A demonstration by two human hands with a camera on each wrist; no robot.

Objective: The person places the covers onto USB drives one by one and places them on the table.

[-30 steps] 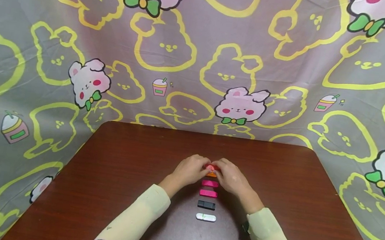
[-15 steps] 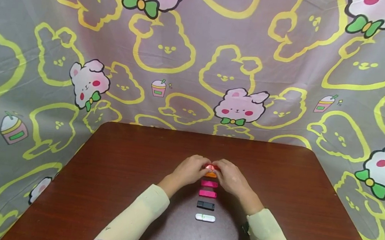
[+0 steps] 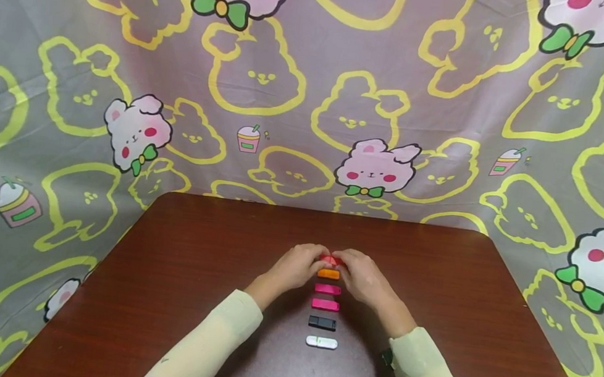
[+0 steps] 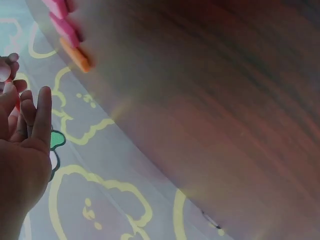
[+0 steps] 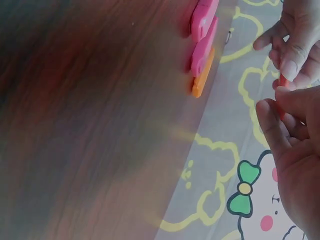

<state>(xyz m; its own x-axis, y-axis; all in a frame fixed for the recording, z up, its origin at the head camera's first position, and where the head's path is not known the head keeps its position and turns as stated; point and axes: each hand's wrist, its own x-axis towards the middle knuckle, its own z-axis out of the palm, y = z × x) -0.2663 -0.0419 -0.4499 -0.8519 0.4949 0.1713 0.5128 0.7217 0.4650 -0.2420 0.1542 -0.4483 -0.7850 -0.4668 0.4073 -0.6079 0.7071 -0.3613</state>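
Both hands meet at the far end of a row of USB sticks. My left hand (image 3: 295, 267) pinches one end of a small red USB stick (image 3: 331, 260), and my right hand (image 3: 366, 276) pinches the other end. Fingers cover most of it; in the right wrist view only slivers of the red stick (image 5: 283, 81) show between thumbs and fingers. Just in front of the hands lies an orange USB stick (image 3: 328, 273). Nearer come two pink USB sticks, one (image 3: 328, 289) behind the other (image 3: 325, 304), then a black one (image 3: 322, 323) and a white one (image 3: 321, 342) with green marks.
The brown wooden table (image 3: 204, 264) spreads out on both sides of the row. Behind and beside it hangs a grey cloth (image 3: 318, 47) printed with cartoon animals. The wrist views show the table's far edge close to the hands.
The hands have shifted slightly away from the orange stick, which shows more fully now. The red stick looks flatter between the fingers. The other sticks lie as before.
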